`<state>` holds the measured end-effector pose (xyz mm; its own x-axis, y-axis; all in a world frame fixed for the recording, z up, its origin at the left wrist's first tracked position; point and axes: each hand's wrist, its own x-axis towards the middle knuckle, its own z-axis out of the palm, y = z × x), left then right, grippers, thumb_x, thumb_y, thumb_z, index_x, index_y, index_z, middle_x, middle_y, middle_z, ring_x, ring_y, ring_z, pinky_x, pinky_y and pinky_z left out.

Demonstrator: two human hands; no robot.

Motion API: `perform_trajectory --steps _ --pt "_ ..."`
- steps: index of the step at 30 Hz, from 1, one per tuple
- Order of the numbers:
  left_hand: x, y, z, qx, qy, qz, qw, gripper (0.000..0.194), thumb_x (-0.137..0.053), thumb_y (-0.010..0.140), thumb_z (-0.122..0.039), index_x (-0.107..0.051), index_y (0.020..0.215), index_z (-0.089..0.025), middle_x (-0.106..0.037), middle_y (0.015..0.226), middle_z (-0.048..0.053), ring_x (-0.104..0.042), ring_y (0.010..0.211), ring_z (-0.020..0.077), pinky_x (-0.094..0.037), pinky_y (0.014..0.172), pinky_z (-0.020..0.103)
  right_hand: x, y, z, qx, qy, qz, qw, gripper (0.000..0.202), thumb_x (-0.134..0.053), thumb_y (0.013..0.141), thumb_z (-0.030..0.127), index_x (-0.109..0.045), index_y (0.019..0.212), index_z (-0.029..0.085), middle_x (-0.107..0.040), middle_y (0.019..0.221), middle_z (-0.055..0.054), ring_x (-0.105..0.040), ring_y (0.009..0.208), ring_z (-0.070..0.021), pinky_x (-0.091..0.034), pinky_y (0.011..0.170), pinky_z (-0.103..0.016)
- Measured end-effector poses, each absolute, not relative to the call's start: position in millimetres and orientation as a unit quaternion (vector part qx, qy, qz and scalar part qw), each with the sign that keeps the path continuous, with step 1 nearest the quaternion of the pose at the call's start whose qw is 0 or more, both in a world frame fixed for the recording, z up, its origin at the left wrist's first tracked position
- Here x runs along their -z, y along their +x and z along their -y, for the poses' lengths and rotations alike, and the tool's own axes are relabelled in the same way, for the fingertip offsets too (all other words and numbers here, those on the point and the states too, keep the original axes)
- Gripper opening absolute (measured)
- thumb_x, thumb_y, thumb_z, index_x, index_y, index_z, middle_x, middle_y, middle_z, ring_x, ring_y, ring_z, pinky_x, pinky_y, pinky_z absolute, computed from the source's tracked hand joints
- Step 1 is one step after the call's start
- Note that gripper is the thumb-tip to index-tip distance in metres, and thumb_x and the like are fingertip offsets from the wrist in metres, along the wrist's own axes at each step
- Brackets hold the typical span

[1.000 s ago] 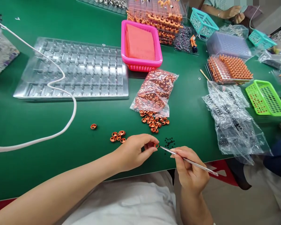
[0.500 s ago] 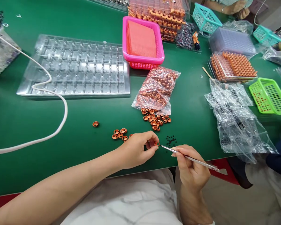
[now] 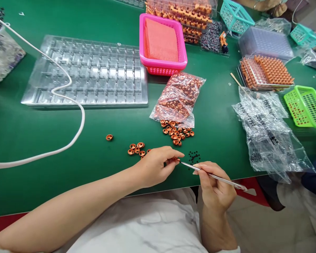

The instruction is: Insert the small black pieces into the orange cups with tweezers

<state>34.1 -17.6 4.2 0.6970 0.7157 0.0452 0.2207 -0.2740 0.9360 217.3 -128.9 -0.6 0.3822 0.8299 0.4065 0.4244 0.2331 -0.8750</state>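
Between the fingertips of my left hand [image 3: 158, 168] is a small copper-orange cup-shaped part [image 3: 176, 160], mostly hidden by the fingers, with the index finger stretched out above it. My right hand [image 3: 217, 186] grips slim silver tweezers [image 3: 225, 181] like a pen. Their pointed tip reaches the edge of the orange part; whether it touches I cannot tell. Tiny black beads [image 3: 194, 157] lie scattered just beyond the tip. Several orange cups [image 3: 137, 149] rest behind my left hand, and a loose pile of the same cups [image 3: 176, 133] spills from a clear plastic bag [image 3: 177, 98].
A clear compartment tray [image 3: 86, 72] lies at the back left, with a white cable [image 3: 79, 130] crossing its left part. Behind the bag stands a pink basket [image 3: 185, 56] with orange sheets. At right are crumpled clear bags [image 3: 265, 133] and a green basket [image 3: 305, 107].
My left index finger has straightened out over the orange cup, and the cup has tilted and is more covered. The tweezers stay near it. The whole view has shifted slightly.
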Motion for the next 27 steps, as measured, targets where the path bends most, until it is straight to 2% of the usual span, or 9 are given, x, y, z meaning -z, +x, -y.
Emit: perform_trajectory --steps 7,12,17,21,27 --pt "-3.0 34.4 15.8 -0.218 0.755 -0.323 0.527 0.018 -0.06 0.093 -0.016 -0.077 0.1 -0.016 -0.074 0.084 0.004 -0.067 0.071 0.0139 -0.053 0.067 0.023 0.5 214.2 128.4 -0.181 -0.589 0.525 0.587 0.022 -0.069 0.092 0.01 -0.073 0.105 0.026 -0.077 0.089 -0.002 -0.074 0.077 -0.0198 -0.063 0.065 -0.037" --pt "-7.4 35.7 18.0 -0.207 0.697 -0.351 0.59 0.025 -0.06 0.092 -0.018 -0.079 0.109 -0.018 -0.078 0.093 0.005 -0.07 0.072 0.0137 -0.057 0.068 0.023 -0.9 209.6 128.8 -0.187 -0.603 0.51 0.584 0.019 -0.068 0.093 0.011 -0.073 0.104 0.026 -0.078 0.09 -0.002 -0.074 0.077 -0.0191 -0.063 0.066 -0.036" --pt "-7.0 38.0 18.3 -0.18 0.595 -0.379 0.686 0.023 -0.066 0.088 -0.021 -0.08 0.105 -0.016 -0.077 0.083 0.004 -0.072 0.069 0.0146 -0.06 0.065 0.024 0.6 211.0 129.6 -0.181 -0.61 0.506 0.582 0.016 -0.069 0.092 0.013 -0.073 0.102 0.025 -0.078 0.092 -0.003 -0.074 0.075 -0.019 -0.063 0.062 -0.034" --pt "-5.4 39.2 16.6 -0.163 0.524 -0.392 0.738 0.024 -0.07 0.086 -0.022 -0.078 0.108 -0.014 -0.077 0.08 0.002 -0.073 0.068 0.0144 -0.063 0.071 0.026 2.7 209.8 129.0 -0.172 -0.617 0.491 0.591 0.015 -0.068 0.094 0.012 -0.072 0.102 0.025 -0.078 0.091 -0.004 -0.074 0.075 -0.0178 -0.061 0.06 -0.032" --pt "-5.2 37.5 16.0 -0.155 0.501 -0.391 0.756 0.022 -0.065 0.091 -0.02 -0.076 0.108 -0.012 -0.076 0.079 0.003 -0.075 0.073 0.015 -0.064 0.078 0.028 5.3 205.6 129.5 -0.18 -0.62 0.484 0.59 0.013 -0.067 0.095 0.015 -0.071 0.103 0.024 -0.077 0.091 -0.004 -0.074 0.074 -0.0178 -0.061 0.059 -0.031"
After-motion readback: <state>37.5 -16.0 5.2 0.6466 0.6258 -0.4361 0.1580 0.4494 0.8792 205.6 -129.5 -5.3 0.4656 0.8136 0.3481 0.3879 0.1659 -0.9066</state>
